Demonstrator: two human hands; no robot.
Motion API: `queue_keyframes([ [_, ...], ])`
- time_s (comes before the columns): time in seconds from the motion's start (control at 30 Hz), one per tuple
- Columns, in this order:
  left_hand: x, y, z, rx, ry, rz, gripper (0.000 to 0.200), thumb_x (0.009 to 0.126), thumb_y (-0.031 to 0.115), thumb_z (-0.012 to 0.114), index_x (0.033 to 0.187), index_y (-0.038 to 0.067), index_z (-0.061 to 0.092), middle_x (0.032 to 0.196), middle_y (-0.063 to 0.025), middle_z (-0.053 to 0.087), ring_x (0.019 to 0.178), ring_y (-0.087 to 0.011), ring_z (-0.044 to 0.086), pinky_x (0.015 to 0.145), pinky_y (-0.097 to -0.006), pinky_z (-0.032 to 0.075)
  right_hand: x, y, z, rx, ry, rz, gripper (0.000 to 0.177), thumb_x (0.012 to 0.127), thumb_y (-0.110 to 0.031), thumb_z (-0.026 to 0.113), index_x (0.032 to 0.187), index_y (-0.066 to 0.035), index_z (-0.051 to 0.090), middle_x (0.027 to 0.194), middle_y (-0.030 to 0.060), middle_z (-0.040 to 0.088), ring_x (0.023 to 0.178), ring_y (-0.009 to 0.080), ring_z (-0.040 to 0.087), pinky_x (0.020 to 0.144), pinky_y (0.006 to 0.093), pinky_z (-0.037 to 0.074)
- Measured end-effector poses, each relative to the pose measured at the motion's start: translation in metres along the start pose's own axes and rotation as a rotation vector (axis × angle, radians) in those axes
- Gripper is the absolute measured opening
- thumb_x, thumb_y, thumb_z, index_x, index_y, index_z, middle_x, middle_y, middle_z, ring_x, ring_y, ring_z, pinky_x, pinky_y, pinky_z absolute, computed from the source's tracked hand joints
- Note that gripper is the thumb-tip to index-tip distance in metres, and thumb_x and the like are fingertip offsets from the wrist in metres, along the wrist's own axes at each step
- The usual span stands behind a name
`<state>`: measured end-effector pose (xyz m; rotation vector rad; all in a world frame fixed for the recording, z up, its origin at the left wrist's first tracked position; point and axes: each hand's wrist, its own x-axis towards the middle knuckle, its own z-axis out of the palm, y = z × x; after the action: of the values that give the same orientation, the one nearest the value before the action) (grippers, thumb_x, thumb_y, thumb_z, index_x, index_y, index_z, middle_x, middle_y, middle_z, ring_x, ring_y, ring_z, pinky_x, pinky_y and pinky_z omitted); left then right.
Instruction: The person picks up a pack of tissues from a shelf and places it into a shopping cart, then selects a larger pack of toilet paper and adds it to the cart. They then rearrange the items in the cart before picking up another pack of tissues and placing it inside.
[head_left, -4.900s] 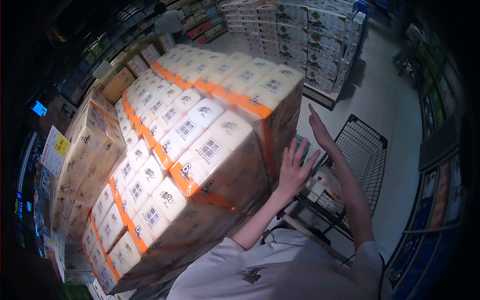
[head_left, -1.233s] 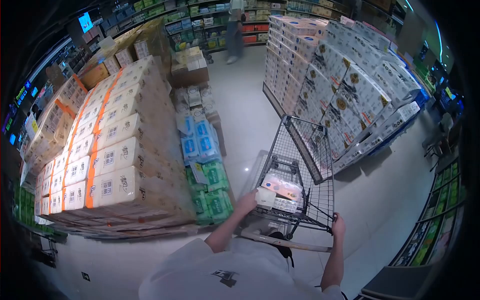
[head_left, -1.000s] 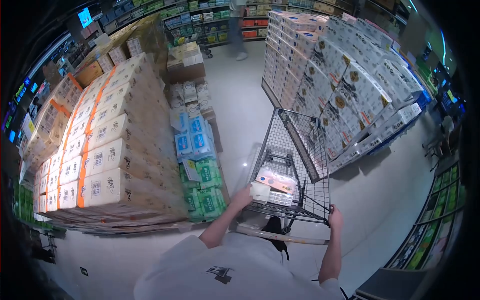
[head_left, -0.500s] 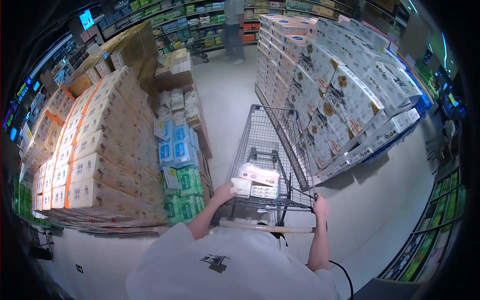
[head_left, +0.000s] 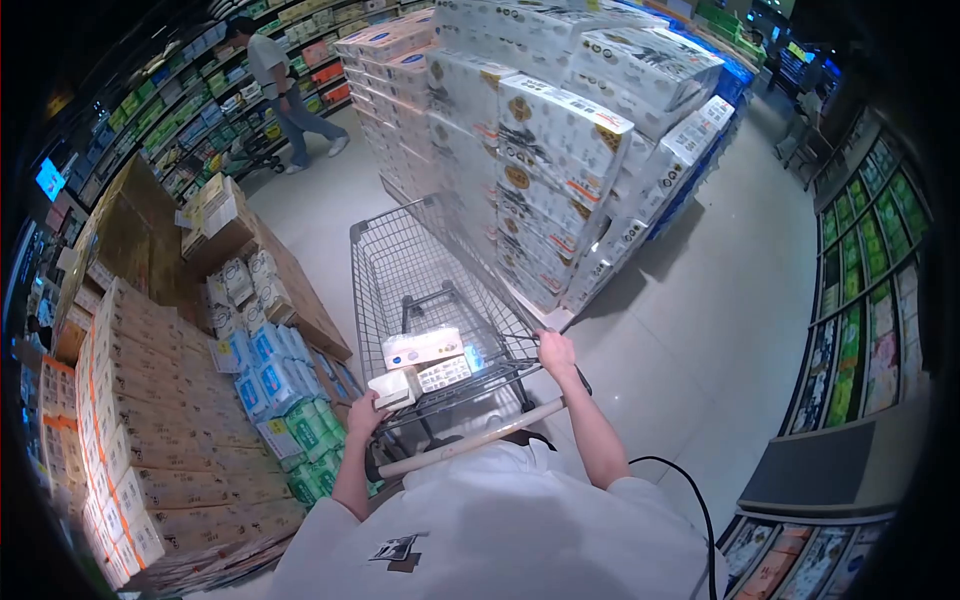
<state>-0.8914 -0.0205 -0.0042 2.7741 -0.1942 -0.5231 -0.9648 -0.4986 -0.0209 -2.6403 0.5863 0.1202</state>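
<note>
A metal shopping cart (head_left: 385, 250) stands in front of me, its handle bar (head_left: 470, 440) close to my body. My left hand (head_left: 364, 416) is closed at the cart's rear left corner, beside a small white pack (head_left: 395, 388); its fingertips are partly hidden there. On the rear right of the cart's rim, my right hand (head_left: 557, 352) is closed. A pink and white tissue pack (head_left: 422, 348) lies in the cart, with another white pack (head_left: 444, 374) just behind it, nearer to me.
Tall stacked tissue packs (head_left: 560, 150) rise close to the cart's right side. Wrapped bundles (head_left: 180, 420) and green packs (head_left: 314, 430) line the left. A person (head_left: 275, 80) walks by shelves at the back left. More shelves (head_left: 860, 290) stand at the far right.
The view has swung to the right, and the cart and packs appear further left. The right-hand stack looks closer. The other person now shows further left, in mid-stride.
</note>
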Motion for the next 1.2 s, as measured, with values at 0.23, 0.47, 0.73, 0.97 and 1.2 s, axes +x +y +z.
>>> queue_keyframes([
  [0.23, 0.015, -0.002, -0.001, -0.051, 0.081, 0.074, 0.035, 0.074, 0.013, 0.077, 0.104, 0.011, 0.06, 0.089, -0.0149, 0.068, 0.087, -0.0346, 0.067, 0.077, -0.0449, 0.053, 0.032, -0.004, -0.001, -0.026, 0.018, -0.064, 0.034, 0.084, -0.006, 0.054, 0.114, -0.017, 0.066, 0.107, 0.0157, 0.067, 0.092, 0.0366, 0.068, 0.081, 0.0468, 0.055],
  [0.47, 0.034, -0.002, -0.008, -0.135, 0.056, -0.015, 0.029, 0.08, 0.016, 0.071, 0.106, 0.011, 0.061, 0.094, -0.0183, 0.069, 0.091, -0.0379, 0.067, 0.08, -0.0456, 0.053, 0.061, -0.018, -0.007, -0.007, -0.032, -0.016, 0.035, 0.082, -0.006, 0.058, 0.115, -0.015, 0.064, 0.108, 0.0154, 0.068, 0.096, 0.0364, 0.067, 0.084, 0.0473, 0.054],
  [0.73, 0.059, -0.001, -0.024, -0.116, 0.076, -0.062, 0.03, 0.078, 0.017, 0.074, 0.103, 0.009, 0.059, 0.097, -0.0188, 0.069, 0.095, -0.0384, 0.066, 0.081, -0.0462, 0.053, 0.1, -0.037, -0.006, -0.056, -0.058, -0.074, 0.041, 0.081, -0.006, 0.06, 0.12, -0.017, 0.063, 0.109, 0.0138, 0.068, 0.098, 0.0362, 0.067, 0.085, 0.0479, 0.053],
  [0.97, 0.097, -0.016, -0.036, -0.144, 0.073, -0.106, 0.032, 0.076, 0.017, 0.075, 0.103, 0.008, 0.06, 0.099, -0.0192, 0.069, 0.097, -0.0384, 0.065, 0.084, -0.0454, 0.053, 0.14, -0.064, -0.006, -0.088, -0.081, -0.103, 0.042, 0.08, -0.005, 0.058, 0.119, -0.017, 0.065, 0.11, 0.0155, 0.068, 0.095, 0.037, 0.067, 0.085, 0.0479, 0.053],
  [1.2, 0.141, -0.022, -0.061, -0.145, 0.096, -0.182, 0.033, 0.076, 0.018, 0.075, 0.106, 0.009, 0.062, 0.103, -0.0187, 0.07, 0.1, -0.0391, 0.065, 0.087, -0.0466, 0.052, 0.192, -0.095, -0.003, -0.102, -0.07, -0.167, 0.04, 0.084, -0.006, 0.052, 0.121, -0.016, 0.064, 0.109, 0.0176, 0.067, 0.094, 0.038, 0.068, 0.082, 0.0484, 0.054],
])
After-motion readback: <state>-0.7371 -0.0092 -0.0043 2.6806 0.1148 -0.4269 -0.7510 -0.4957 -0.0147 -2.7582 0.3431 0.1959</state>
